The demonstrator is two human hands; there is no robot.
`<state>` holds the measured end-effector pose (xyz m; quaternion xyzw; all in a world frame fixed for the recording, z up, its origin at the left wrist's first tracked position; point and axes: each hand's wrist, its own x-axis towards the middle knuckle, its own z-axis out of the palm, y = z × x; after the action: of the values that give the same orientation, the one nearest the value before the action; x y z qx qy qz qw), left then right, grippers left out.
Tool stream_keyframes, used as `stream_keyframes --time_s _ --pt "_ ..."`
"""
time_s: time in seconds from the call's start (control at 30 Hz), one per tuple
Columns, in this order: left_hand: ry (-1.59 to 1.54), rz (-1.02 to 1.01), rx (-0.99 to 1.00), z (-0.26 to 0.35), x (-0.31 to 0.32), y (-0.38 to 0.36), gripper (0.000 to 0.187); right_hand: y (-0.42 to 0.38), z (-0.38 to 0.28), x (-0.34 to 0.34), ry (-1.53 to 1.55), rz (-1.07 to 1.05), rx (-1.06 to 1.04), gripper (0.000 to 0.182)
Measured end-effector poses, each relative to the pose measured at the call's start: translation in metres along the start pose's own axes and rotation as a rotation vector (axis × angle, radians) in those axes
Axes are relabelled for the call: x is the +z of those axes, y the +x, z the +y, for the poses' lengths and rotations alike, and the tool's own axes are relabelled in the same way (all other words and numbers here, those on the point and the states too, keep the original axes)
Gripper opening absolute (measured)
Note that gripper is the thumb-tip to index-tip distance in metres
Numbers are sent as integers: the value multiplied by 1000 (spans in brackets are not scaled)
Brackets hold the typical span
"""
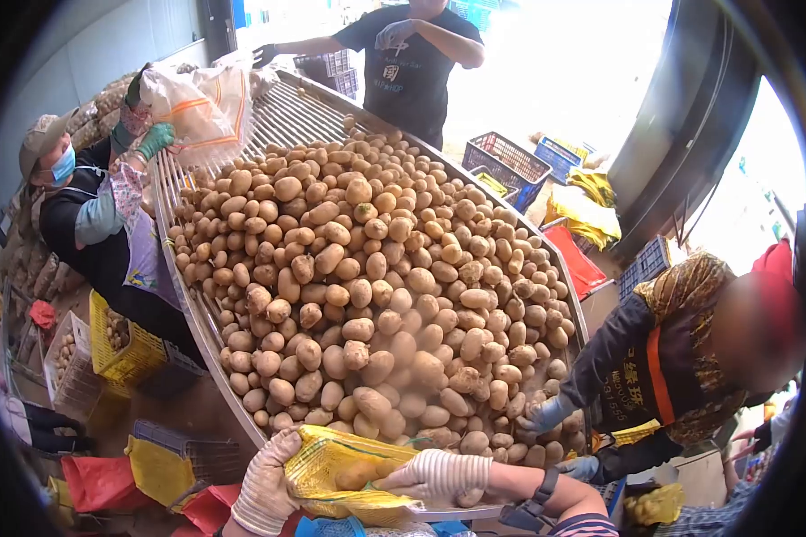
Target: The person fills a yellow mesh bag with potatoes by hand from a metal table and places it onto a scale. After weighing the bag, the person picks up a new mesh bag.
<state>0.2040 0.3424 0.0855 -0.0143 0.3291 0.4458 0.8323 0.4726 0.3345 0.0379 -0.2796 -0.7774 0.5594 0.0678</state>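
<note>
My left hand [267,479], in a white ribbed glove, is closed on the left side of a yellow mesh bag [331,446]. The bag is tilted at the front edge of the potato heap, and a potato [355,475] shows in its mouth. My right hand [434,474], gloved likewise, reaches from the right into the bag's opening beside that potato. Its fingers point left and look stretched out, their tips partly hidden. Loose potatoes [367,268] cover the slatted sorting table [287,112]; one potato [470,497] lies just under my right wrist.
A co-worker at left lifts a white sack [201,107]. Another person stands behind the table; a third, at right, has blue-gloved hands [546,414] at the potatoes. Yellow crates [121,349] stand at left, dark crates [508,161] at the back right. Metal rails [215,358] edge the table.
</note>
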Motion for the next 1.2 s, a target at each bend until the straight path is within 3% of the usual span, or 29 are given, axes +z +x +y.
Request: stream_keyframes --time_s 0.03,0.1,0.13,0.17,0.2,0.23,0.33,0.4,0.43,0.47,0.53,0.57,0.6,0.67,0.7,0.73,0.77,0.87,0.93,1.0,1.07,1.13,1.2 --pt "32 -3 36 1 1 -8 30 3 -3 -22 22 -53 56 29" --pt "-19 -55 3 6 9 -16 32 20 7 -76 327 396 141 24" --pt "-15 -64 15 6 8 -15 32 43 15 -97 584 809 171 20" --pt "-13 -42 -28 5 4 -10 34 66 66 -135 -282 1051 60 23" --pt "-7 -21 -69 6 -5 -4 37 79 67 -162 -549 1115 307 33" --pt "93 33 -49 2 -29 6 43 93 84 -187 -538 1049 572 47" --pt "190 47 -87 -7 -55 23 38 121 131 -216 -506 993 773 59" --pt "249 19 -79 -3 -64 29 39 123 148 -227 -476 974 730 63" --pt "297 -10 -84 -5 -67 30 40 119 163 -227 -423 1045 593 66" --pt "279 -11 -101 -6 -61 29 40 117 177 -220 239 1153 154 62" --pt "233 -79 -276 -2 -33 22 41 104 123 -206 710 1214 -27 59" --pt "215 -112 -366 -4 -26 20 42 105 184 -204 485 1197 -180 56" --pt "208 -116 -383 -9 -35 26 42 94 164 -190 408 1120 -167 58" --pt "110 -100 -528 -19 -66 53 44 68 71 -165 1444 815 -348 55" --pt "60 -86 -593 -26 -75 55 45 63 48 -147 1412 868 -340 57" --pt "116 -56 -466 -28 -40 45 43 55 31 -126 1384 915 -329 60" --pt "78 -49 -427 -30 -26 46 42 41 13 -102 1496 727 -416 53" --pt "-29 -82 -272 -35 -22 57 40 19 -12 -29 1176 700 -197 47" --pt "-64 -62 -274 -28 -5 47 37 8 -9 6 151 574 -3 53" --pt "32 -73 -238 -18 9 19 37 -3 13 35 -518 174 155 49" --pt "60 -43 -197 -15 10 -5 38 -15 6 37 -543 274 78 41" --pt "87 -38 -141 -6 15 -34 40 -21 0 7 68 415 -26 32" --pt "91 -11 -87 -4 12 -42 41 10 7 -35 -131 826 67 33"
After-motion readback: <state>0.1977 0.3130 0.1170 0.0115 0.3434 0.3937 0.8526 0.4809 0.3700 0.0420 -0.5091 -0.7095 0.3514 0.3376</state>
